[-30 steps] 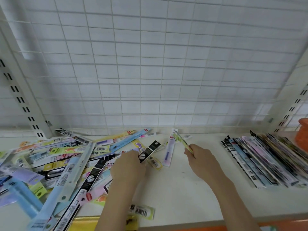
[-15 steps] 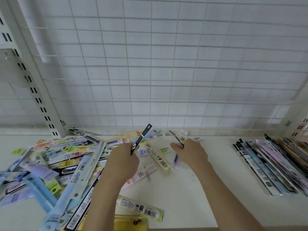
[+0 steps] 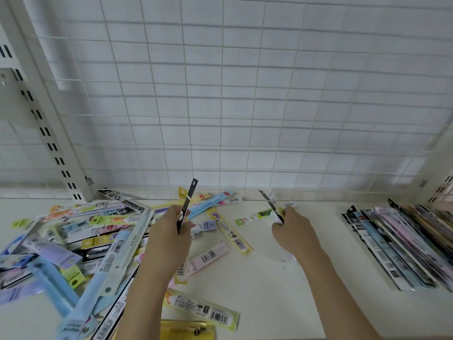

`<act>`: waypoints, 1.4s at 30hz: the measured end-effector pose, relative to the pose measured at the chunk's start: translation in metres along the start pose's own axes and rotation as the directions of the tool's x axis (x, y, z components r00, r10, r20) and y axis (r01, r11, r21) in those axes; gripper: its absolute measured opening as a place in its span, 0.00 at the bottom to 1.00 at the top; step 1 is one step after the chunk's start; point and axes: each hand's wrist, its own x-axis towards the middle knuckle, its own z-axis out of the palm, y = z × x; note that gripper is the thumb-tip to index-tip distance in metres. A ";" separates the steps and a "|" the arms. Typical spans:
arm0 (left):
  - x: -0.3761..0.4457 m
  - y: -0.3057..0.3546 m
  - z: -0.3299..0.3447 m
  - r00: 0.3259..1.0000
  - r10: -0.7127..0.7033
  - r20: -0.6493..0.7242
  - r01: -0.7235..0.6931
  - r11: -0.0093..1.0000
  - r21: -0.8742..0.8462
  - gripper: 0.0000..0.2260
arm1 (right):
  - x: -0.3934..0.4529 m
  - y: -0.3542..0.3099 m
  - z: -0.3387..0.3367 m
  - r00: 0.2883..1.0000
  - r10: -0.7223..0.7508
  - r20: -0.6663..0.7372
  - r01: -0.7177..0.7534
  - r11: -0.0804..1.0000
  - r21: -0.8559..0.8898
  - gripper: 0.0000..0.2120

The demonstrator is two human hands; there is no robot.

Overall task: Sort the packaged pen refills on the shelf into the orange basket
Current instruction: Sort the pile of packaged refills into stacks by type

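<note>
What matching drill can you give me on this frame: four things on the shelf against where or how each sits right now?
Things:
1. black refill pack
2. neat stack of packs
3. loose pile of packs
4. yellow-green pack with barcode

Places or states:
A. scattered on the shelf's left side
B. lying flat at the near edge, between the forearms
C. held upright in the left hand
D. lined up on the shelf's right side

Pairs: 1-C, 2-D, 3-A, 4-B
</note>
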 end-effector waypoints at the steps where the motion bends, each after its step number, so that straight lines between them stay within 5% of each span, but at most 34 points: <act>1: 0.000 -0.001 0.001 1.000 0.001 0.003 -0.001 1.000 -0.013 0.11 | -0.001 0.001 -0.002 1.000 -0.002 -0.012 0.002 1.000 0.008 0.06; 7: 0.001 -0.008 -0.001 0.997 -0.027 -0.074 0.016 0.990 -0.138 0.21 | -0.001 -0.003 -0.012 0.993 -0.061 -0.106 0.054 0.996 -0.067 0.11; 10: 0.000 -0.014 -0.008 0.987 0.013 -0.157 -0.038 0.988 -0.152 0.17 | 0.008 -0.012 -0.012 0.973 -0.172 -0.154 0.147 0.976 -0.163 0.17; 15: -0.002 -0.020 -0.022 0.970 0.015 -0.242 -0.065 0.978 -0.200 0.09 | 0.031 -0.022 -0.007 0.932 -0.361 0.027 0.360 0.916 -0.175 0.14; 18: -0.005 -0.022 -0.028 0.966 -0.034 -0.256 -0.037 0.963 -0.267 0.04 | 0.039 -0.022 -0.004 0.903 -0.403 0.153 0.430 0.833 -0.348 0.08; 22: -0.008 -0.025 -0.033 0.969 -0.048 -0.244 -0.027 0.955 -0.295 0.04 | 0.042 -0.022 0.000 0.916 -0.329 0.231 0.401 0.774 -0.490 0.17; 35: 0.003 -0.017 -0.022 0.989 -0.066 -0.133 0.020 0.947 -0.322 0.05 | 0.027 -0.006 0.000 0.898 -0.437 0.056 0.374 0.689 -0.621 0.10; 42: 0.037 -0.007 -0.001 0.992 0.069 -0.110 -0.074 0.996 -0.041 0.05 | 0.016 0.001 -0.012 0.900 -0.434 -0.041 0.336 0.752 -0.567 0.10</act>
